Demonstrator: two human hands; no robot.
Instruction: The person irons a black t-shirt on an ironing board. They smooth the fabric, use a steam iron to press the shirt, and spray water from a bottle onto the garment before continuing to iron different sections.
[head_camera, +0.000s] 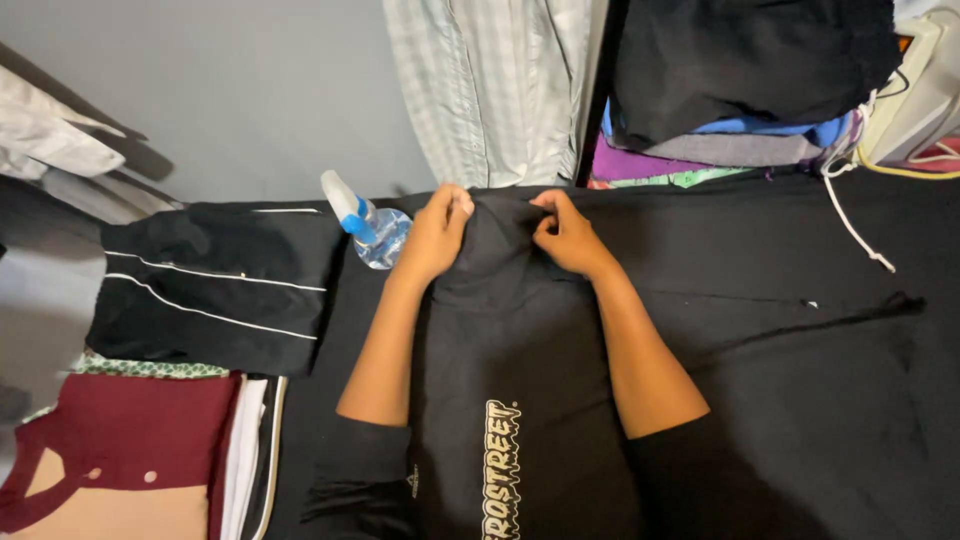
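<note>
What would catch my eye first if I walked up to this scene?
Two bare hands, left hand and right hand, pinch the far edge of a black garment spread at the centre. A clear spray bottle lies just left of them, and a pile of folded clothes sits at the top right.

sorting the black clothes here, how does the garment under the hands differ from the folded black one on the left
The black printed garment lies spread lengthwise, gripped at its far end by the left hand and right hand; the folded black garment sits untouched on a pile. The first carries pale lettering down its front, while the second shows thin white piping lines. The first reaches out of the frame; the second is a compact rectangle. Both are black fabric.
</note>
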